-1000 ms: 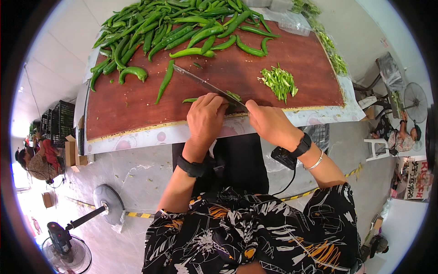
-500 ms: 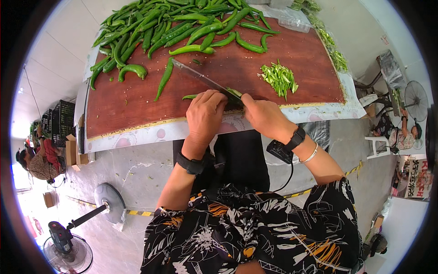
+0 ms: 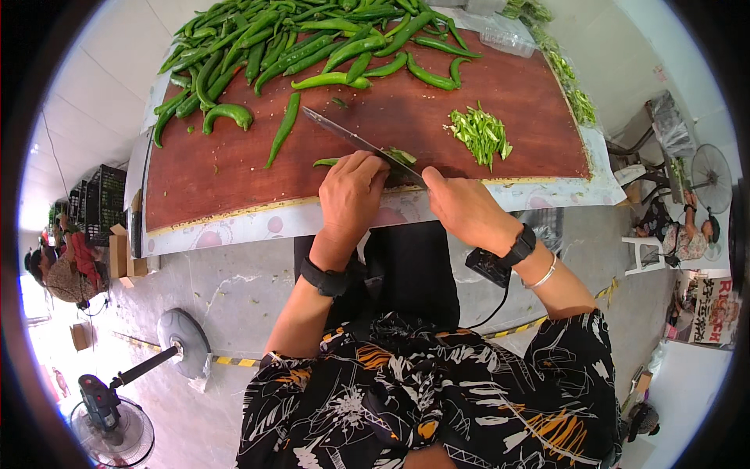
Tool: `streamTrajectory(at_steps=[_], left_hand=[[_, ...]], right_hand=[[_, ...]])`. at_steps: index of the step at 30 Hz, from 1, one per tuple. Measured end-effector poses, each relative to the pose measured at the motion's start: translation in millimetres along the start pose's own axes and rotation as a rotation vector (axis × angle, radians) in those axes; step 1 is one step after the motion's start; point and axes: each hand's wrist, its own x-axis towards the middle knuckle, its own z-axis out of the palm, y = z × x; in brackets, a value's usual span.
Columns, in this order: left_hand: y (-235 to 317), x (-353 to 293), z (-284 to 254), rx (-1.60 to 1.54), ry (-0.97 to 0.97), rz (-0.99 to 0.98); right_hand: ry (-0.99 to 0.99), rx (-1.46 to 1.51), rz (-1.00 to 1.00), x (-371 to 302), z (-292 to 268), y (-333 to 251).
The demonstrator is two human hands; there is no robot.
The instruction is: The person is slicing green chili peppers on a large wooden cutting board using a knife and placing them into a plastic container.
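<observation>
My right hand point(image 3: 471, 207) is closed round the handle of a long-bladed knife point(image 3: 344, 134). Its blade slants up and left over the dark red board point(image 3: 234, 176), just past my left fingertips. With curled fingers, my left hand point(image 3: 349, 195) presses a green chili pepper point(image 3: 324, 162) near the board's front edge; most of it is hidden under the hand. Cut pepper pieces point(image 3: 402, 155) lie beside the blade. To the right is a small heap of sliced pepper point(image 3: 480, 138). One whole pepper point(image 3: 284, 129) lies alone left of the knife tip.
Whole green chili peppers point(image 3: 305, 47) are heaped across the board's far side. A clear plastic box point(image 3: 508, 37) stands at the far right. Below the board are a small black device point(image 3: 488, 267) with a cable and, lower left, a fan point(image 3: 109, 426). Other people sit farther off on both sides.
My right hand has shifted right and slightly down, drawing the knife with it. More cut pieces now show beyond the blade. My left hand stays nearly in place.
</observation>
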Motion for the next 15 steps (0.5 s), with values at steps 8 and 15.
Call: streamTrajectory(at_steps=[8, 15], left_hand=[[0.6, -0.7, 0.5, -0.015, 0.006, -0.007], [1.6, -3.0, 0.1, -0.005, -0.016, -0.029]], right_hand=[[0.106, 0.065, -0.036, 15.5, 17.8, 10.4], [0.050, 0.034, 0.036, 4.3, 2.0, 1.0]])
